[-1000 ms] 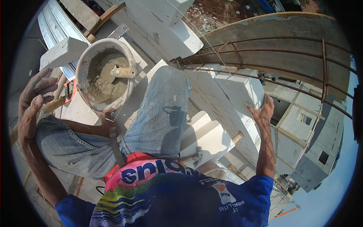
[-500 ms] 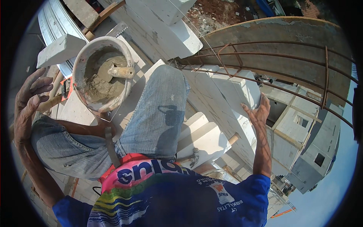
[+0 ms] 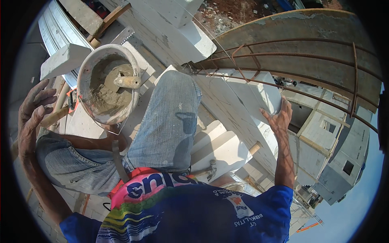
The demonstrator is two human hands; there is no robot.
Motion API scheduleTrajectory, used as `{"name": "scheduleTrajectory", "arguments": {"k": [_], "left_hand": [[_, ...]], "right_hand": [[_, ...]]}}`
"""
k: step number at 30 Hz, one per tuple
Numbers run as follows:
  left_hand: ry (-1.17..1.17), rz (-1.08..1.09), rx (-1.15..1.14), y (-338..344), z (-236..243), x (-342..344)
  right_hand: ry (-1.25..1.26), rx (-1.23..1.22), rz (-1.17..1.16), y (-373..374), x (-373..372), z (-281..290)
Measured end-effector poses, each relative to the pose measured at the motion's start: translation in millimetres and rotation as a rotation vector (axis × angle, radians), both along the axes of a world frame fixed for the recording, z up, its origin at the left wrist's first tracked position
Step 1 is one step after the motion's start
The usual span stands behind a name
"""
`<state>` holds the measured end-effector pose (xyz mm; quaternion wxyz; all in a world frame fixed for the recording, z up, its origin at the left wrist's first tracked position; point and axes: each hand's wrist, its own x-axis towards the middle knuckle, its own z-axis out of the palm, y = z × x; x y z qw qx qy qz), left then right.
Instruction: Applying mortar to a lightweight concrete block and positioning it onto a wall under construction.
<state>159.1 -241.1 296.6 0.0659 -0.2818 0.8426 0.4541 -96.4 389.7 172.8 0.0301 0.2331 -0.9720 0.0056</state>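
My left hand (image 3: pixel 33 111) is raised beside the bucket, fingers apart and loosely curled, with nothing in it. At the right, my right hand (image 3: pixel 279 117) grips the end of a white block (image 3: pixel 259 90), thumb on the near side and fingers around the far corner. That block lies on top of a wall of similar white blocks (image 3: pixel 239 95). A round bucket (image 3: pixel 82 81) of grey wet mortar (image 3: pixel 106 99) stands left of my raised knee. From the mortar sticks out a tool with a pale wooden handle (image 3: pixel 129 82); its blade is mostly buried.
A rusty rebar frame (image 3: pixel 308 54) stretches over the wall at the upper right. A hammer (image 3: pixel 211 170) lies near cut white blocks (image 3: pixel 223 154) by my right side. Another white block (image 3: pixel 67 60) and an orange-handled tool (image 3: pixel 73 101) are beside the bucket. Buildings stand beyond the wall.
The whole view has shifted and turned slightly. Both hands keep nearly the same poses, the right one still on the block's end.
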Motion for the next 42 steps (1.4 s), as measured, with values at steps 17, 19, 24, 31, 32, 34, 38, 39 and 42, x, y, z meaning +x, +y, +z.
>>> {"name": "scheduleTrajectory", "arguments": {"k": [17, 19, 24, 31, 32, 34, 38, 39, 42], "left_hand": [[-0.046, 0.105, -0.106, -5, -7, 13], [-0.055, 0.089, -0.133, -7, -8, 14], [-0.053, 0.110, -0.134, -3, -6, 12], [-0.074, 0.093, -0.207, -7, -10, 16], [-0.084, 0.087, -0.214, -8, -9, 16], [-0.092, 0.080, -0.221, -9, -10, 16], [-0.083, 0.077, -0.226, -9, -11, 16], [-0.080, 0.080, -0.221, -10, -10, 15], [-0.109, 0.042, -0.263, -14, -10, 15]], "right_hand": [[-0.056, -0.049, 0.015, -5, -5, 2], [-0.048, -0.051, 0.024, -5, -5, 2], [-0.055, -0.022, 0.042, -5, -7, 1], [-0.074, -0.042, 0.077, 0, -9, 2], [-0.065, -0.034, 0.083, 2, -9, 0], [-0.054, -0.025, 0.088, 2, -9, 0], [-0.053, -0.016, 0.087, 3, -10, -1], [-0.048, -0.003, 0.087, 4, -10, -1], [-0.091, -0.007, 0.091, 1, -10, 2]]}}
